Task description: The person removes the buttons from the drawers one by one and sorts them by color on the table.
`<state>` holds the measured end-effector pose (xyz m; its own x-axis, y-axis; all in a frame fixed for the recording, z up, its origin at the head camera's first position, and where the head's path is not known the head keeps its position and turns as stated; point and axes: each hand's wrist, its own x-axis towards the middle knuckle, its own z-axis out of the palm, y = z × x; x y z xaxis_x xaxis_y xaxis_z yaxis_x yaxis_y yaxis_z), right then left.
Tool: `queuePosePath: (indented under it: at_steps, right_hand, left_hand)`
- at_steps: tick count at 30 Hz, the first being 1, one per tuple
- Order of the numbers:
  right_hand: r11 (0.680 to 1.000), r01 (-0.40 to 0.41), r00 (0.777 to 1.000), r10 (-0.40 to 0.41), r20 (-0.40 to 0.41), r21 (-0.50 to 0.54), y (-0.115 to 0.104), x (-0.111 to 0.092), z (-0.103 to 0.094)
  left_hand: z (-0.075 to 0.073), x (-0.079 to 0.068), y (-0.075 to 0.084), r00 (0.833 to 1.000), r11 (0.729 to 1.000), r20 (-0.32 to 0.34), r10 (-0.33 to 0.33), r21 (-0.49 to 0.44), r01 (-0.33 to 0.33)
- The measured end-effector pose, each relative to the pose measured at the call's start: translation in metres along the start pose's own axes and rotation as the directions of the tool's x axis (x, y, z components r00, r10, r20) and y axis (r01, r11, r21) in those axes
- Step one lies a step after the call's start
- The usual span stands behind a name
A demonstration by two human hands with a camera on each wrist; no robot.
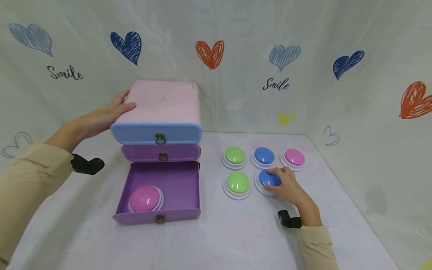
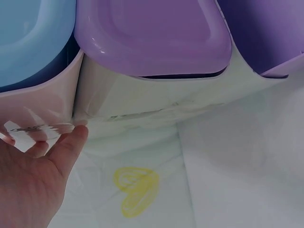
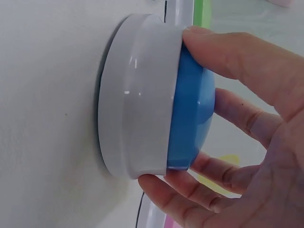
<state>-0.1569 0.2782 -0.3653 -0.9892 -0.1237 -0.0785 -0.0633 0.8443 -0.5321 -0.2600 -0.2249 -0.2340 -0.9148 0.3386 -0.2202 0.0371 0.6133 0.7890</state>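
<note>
At the table's right side my right hand (image 1: 287,184) grips a blue push button (image 1: 270,179) with a white base. In the right wrist view the thumb and fingers curl round the rim of this blue button (image 3: 192,114), and its base sits on the table. My left hand (image 1: 104,114) rests against the left side of the pink top of a small drawer unit (image 1: 162,101). The left wrist view shows its fingertips touching that pink side wall (image 2: 47,107). The bottom purple drawer (image 1: 182,187) is pulled out, with a pink push button (image 1: 145,198) inside.
Around the gripped button stand two green buttons (image 1: 234,155), another blue button (image 1: 264,155) and a pink button (image 1: 294,157). The blue top drawer (image 1: 182,134) and the purple middle drawer (image 1: 182,153) sit above the pulled-out one. A heart-patterned curtain (image 1: 236,93) hangs behind the table.
</note>
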Motion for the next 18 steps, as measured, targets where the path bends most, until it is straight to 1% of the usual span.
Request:
queuePosePath:
  at_steps: [3, 7, 18]
  right_hand:
    - [1.000, 0.018, 1.000, -0.018, 0.010, -0.011, -0.0014, -0.0001, -0.0019]
    - [0.999, 0.028, 0.999, -0.027, 0.029, -0.016, -0.0019, -0.0014, -0.0053]
    - [1.000, 0.013, 0.999, -0.012, 0.040, -0.023, -0.0040, -0.0035, -0.0055]
  left_hand:
    - [-0.0012, -0.0012, 0.0002, 1.000, 1.000, -0.005, -0.001, 0.002, 0.001]
    - [-0.0021, 0.0008, 0.0000, 1.000, 1.000, -0.004, 0.006, -0.008, -0.006]
    - [-0.0024, 0.0019, -0.0026, 1.000, 1.000, -0.002, 0.014, -0.017, -0.014]
